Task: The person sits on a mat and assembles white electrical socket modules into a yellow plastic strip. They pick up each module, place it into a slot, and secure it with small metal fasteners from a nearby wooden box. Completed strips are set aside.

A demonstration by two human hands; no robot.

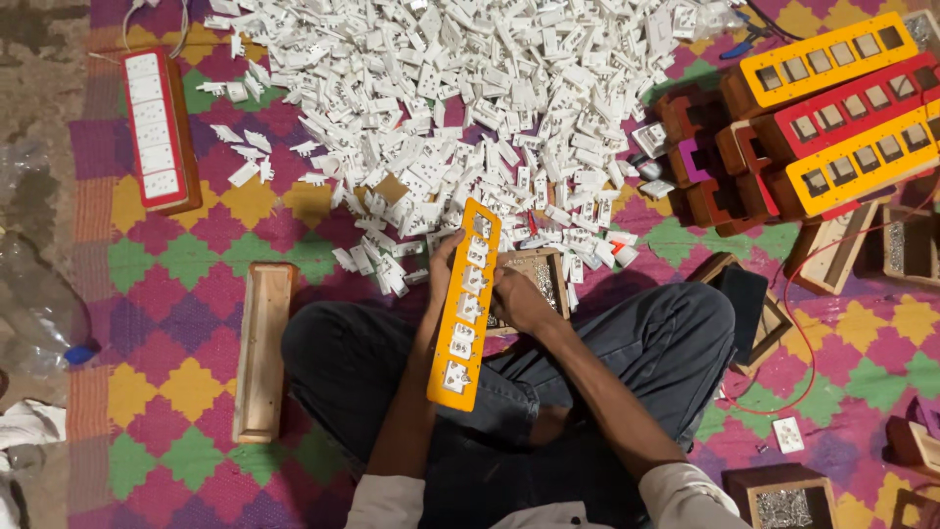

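I sit cross-legged on a patterned mat. My left hand (443,263) grips the left edge of a long yellow panel (458,377) that stands tilted over my lap, its openings filled with white socket and switch parts. My right hand (511,296) rests against the panel's right edge, over a small wooden box of screws (544,269). A big heap of white plastic switch parts (460,98) lies just beyond my knees.
A wooden box (262,348) lies by my left knee. A red board with white sockets (155,127) lies at far left. Stacked yellow and red panels on wooden boxes (842,118) stand at the right, with more open wooden boxes (783,495) and a red wire (798,323).
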